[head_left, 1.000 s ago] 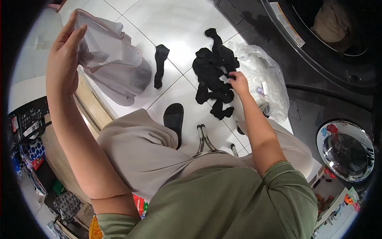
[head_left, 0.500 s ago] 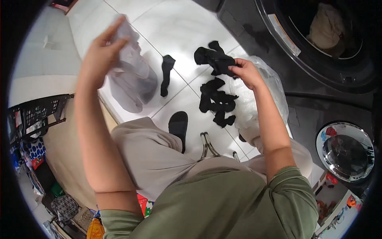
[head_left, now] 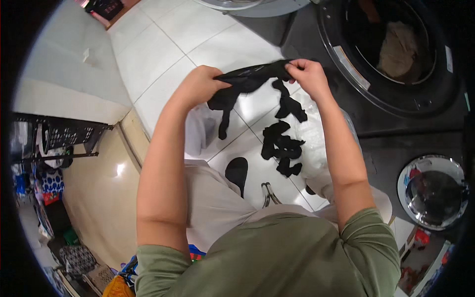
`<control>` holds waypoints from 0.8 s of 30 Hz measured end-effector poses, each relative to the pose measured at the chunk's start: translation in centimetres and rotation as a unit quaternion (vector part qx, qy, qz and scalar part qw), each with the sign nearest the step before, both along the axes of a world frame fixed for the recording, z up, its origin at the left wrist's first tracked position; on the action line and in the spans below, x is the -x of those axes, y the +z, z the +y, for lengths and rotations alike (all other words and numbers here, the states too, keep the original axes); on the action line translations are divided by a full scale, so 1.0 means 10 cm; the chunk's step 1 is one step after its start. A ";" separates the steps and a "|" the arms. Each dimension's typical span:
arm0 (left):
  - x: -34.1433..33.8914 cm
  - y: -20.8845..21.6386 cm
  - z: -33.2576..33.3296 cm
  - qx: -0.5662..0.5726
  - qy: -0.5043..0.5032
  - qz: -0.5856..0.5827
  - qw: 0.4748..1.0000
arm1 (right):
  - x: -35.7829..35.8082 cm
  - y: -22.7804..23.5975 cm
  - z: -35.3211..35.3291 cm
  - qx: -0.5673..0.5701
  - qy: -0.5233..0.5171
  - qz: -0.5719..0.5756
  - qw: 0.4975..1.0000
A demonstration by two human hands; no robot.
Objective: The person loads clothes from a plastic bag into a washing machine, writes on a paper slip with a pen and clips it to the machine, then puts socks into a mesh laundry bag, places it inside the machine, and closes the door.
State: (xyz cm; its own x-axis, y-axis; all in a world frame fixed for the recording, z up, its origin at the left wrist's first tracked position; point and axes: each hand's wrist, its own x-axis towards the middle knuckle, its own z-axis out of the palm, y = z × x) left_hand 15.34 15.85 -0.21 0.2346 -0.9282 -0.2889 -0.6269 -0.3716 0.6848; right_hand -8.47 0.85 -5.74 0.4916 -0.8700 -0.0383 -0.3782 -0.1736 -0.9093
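Between my hands a black sock (head_left: 252, 79) is pulled out lengthwise above the tiled floor. My left hand (head_left: 200, 85) pinches its left end, and my right hand (head_left: 309, 76) pinches the right end near the washing machine. Below lie several other black socks (head_left: 281, 143), loosely heaped, with another black sock (head_left: 292, 108) just above the heap. One more black sock (head_left: 224, 126) hangs or lies under the left end of the held one; I cannot tell which. A whitish plastic bag (head_left: 198, 131) stands partly hidden behind my left forearm.
A clear plastic bag (head_left: 314, 143) sits by my right leg. At the right is a dark front-loading machine (head_left: 341, 94) with a beige cloth (head_left: 398, 49) in its drum. A round chrome-rimmed door (head_left: 430, 190) is lower right. A black plastic crate (head_left: 74, 136) stands left.
My left hand has come away from the whitish bag and moved right to take the sock's other end. The sock, bunched in my right hand before, is now stretched out.
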 end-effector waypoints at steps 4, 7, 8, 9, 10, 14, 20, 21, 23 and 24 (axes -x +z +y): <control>-0.04 -0.05 -0.06 -0.017 0.001 -0.046 0.999 | 0.06 -0.13 -0.12 0.031 0.004 -0.024 0.999; -0.02 -0.12 -0.05 -0.036 0.011 -0.049 0.998 | -0.06 -0.12 0.07 -0.020 0.071 -0.013 0.997; 0.01 -0.13 -0.06 -0.048 0.002 -0.067 0.997 | -0.06 -0.14 0.08 -0.028 0.102 -0.015 0.994; 0.05 -0.04 -0.07 -0.098 -0.008 -0.054 0.994 | -0.03 -0.10 0.06 -0.012 0.090 -0.004 0.996; 0.04 -0.08 -0.07 -0.102 -0.011 -0.053 0.993 | 0.01 -0.16 -0.02 0.018 0.067 -0.027 0.997; -0.16 -0.22 0.00 0.023 -0.029 -0.109 0.993 | 0.47 -0.35 -0.43 0.002 0.010 -0.051 0.999; -0.66 -0.16 0.18 -0.098 0.009 -0.148 0.984 | 1.03 -0.66 -0.42 -0.084 -0.068 0.011 0.994; -0.78 -0.19 0.22 -0.089 0.019 -0.131 0.987 | 1.12 -0.81 -0.45 -0.074 -0.078 0.022 0.994; -0.86 -0.25 0.24 -0.083 0.025 -0.108 0.990 | 1.31 -1.11 -0.43 -0.002 -0.097 0.099 0.990; -0.81 -0.18 0.25 -0.087 0.072 -0.096 0.989 | 1.42 -1.28 -0.42 0.074 -0.112 0.171 0.976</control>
